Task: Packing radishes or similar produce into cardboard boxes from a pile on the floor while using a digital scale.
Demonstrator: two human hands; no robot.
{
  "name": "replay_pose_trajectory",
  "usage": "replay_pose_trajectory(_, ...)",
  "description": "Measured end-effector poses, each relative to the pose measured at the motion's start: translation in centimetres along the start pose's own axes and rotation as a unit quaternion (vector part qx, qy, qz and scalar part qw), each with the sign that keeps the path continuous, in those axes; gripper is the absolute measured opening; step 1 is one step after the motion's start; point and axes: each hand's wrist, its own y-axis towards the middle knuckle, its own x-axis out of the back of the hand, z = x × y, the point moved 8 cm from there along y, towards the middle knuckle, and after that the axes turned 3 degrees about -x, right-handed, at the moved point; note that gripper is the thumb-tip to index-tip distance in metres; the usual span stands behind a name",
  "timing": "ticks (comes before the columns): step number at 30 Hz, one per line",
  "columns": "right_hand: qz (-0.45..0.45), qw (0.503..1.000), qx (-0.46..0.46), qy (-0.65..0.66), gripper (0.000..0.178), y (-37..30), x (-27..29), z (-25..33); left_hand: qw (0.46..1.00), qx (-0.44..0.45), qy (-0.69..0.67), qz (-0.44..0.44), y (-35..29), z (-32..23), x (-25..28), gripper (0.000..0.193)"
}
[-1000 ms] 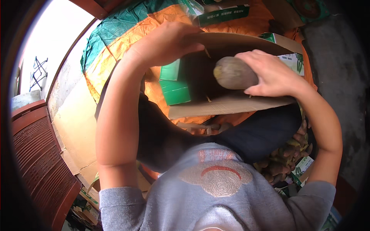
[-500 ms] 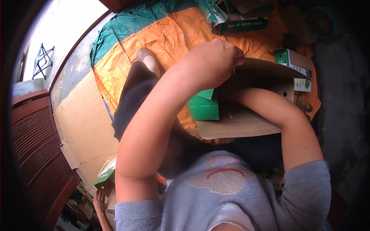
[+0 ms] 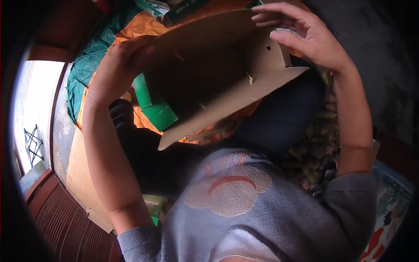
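Note:
A large cardboard box (image 3: 218, 105) lies with its open side toward me, tilted above my legs. Its inside is plain brown, with small yellowish scraps in it, and a green flap (image 3: 159, 114) sticks out at its left end. My left hand (image 3: 124, 61) is closed on the upper left edge of the box, its fingertips partly lost in shadow. Over the box's upper right corner, my right hand (image 3: 305, 32) is open, fingers stretched out and thumb apart. Whether its fingertips touch the top panel I cannot tell.
An orange and green tarp (image 3: 80, 72) covers the floor, with green cartons (image 3: 179, 13) at its far side. Knobbly tuber-like pieces (image 3: 312, 153) lie by my right leg. Flattened cardboard (image 3: 83, 174) is at left, a green carton (image 3: 153, 207) by my left elbow, a colourful printed sack (image 3: 388, 205) lower right.
The box has turned, its open side now facing me. My left hand has moved left with its edge; my right hand has come out from inside and risen to the upper right, open.

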Motion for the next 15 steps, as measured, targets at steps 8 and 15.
replay_pose_trajectory(8, -0.359, 0.888, -0.273, 0.088, 0.039, -31.0, 14.4, -23.4, 0.998, 0.065, -0.001, 0.022, 0.6, 5.8, -0.3, 0.035)
replay_pose_trajectory(15, -0.28, 0.782, -0.547, 0.104, 0.047, -52.3, -0.9, -40.9, 0.996, 0.057, -0.066, -0.025, 0.9, 0.8, -1.2, 0.055)
